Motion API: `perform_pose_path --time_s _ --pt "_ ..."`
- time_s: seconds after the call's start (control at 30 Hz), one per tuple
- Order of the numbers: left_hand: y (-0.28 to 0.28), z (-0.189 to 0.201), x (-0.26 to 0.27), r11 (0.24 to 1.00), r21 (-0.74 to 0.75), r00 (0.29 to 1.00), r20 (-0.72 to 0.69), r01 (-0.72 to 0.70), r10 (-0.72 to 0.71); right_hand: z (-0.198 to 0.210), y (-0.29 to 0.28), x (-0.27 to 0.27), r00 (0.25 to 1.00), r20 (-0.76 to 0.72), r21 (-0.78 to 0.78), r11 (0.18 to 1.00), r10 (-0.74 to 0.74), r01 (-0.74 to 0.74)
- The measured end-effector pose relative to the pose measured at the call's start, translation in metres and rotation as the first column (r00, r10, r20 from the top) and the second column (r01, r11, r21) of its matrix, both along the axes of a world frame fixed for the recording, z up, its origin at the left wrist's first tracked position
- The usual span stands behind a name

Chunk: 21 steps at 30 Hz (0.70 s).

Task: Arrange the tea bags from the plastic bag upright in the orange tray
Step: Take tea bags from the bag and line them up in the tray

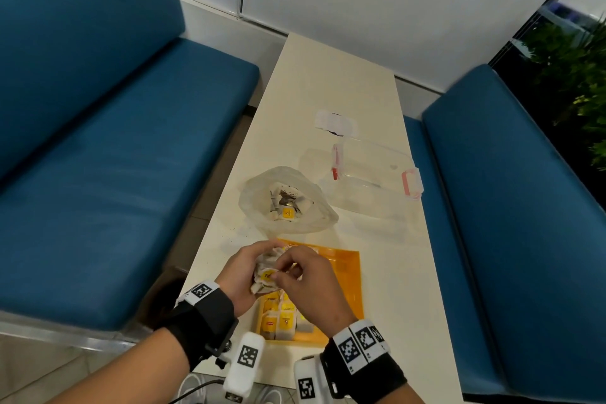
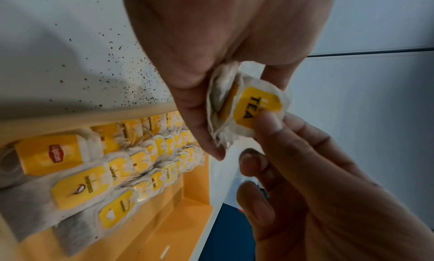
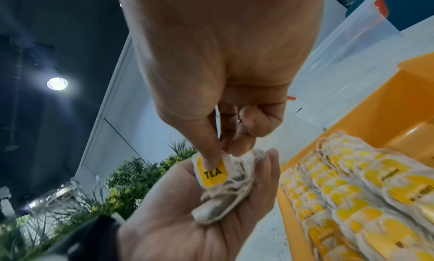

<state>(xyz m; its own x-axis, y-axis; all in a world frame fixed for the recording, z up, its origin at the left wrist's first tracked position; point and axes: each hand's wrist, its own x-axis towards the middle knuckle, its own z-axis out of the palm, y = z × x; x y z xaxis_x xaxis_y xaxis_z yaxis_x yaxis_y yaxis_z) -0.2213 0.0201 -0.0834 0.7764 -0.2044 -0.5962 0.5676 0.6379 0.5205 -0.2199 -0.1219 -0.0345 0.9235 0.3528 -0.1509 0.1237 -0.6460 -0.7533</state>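
Head view: left hand (image 1: 241,275) cups soft, featherlight tea bags (image 1: 267,267); right hand (image 1: 308,275) pinches yellow tag (image 2: 259,105) — paper's fragile, grip bag body gently.

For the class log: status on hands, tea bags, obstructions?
Left hand cups tea bag bunch. Right hand pinches top bag's yellow tag. Orange tray part filled. Nothing in the way.

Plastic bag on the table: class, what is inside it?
The plastic bag lies open, holding a few loose tea bags, one showing a yellow tag. Any beneath them are hidden by the bag's cloudy folds.
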Motion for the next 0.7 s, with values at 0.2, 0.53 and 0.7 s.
perform_pose_path --time_s 0.2,0.53,0.7 --pt "0.005 -0.006 -0.003 0.999 -0.033 0.997 0.081 -0.017 0.02 0.016 -0.011 0.012 0.998 -0.02 0.077 0.995 -0.062 0.063" --pt "0.008 -0.007 -0.002 1.0 -0.021 0.997 0.081 -0.015 0.017 0.025 -0.028 0.025 0.982 -0.178 0.248 0.963 -0.058 0.102" --pt "0.01 -0.007 -0.003 0.999 -0.02 0.995 0.088 -0.034 0.036 0.012 -0.049 0.03 0.979 -0.163 0.166 0.975 -0.119 0.146"
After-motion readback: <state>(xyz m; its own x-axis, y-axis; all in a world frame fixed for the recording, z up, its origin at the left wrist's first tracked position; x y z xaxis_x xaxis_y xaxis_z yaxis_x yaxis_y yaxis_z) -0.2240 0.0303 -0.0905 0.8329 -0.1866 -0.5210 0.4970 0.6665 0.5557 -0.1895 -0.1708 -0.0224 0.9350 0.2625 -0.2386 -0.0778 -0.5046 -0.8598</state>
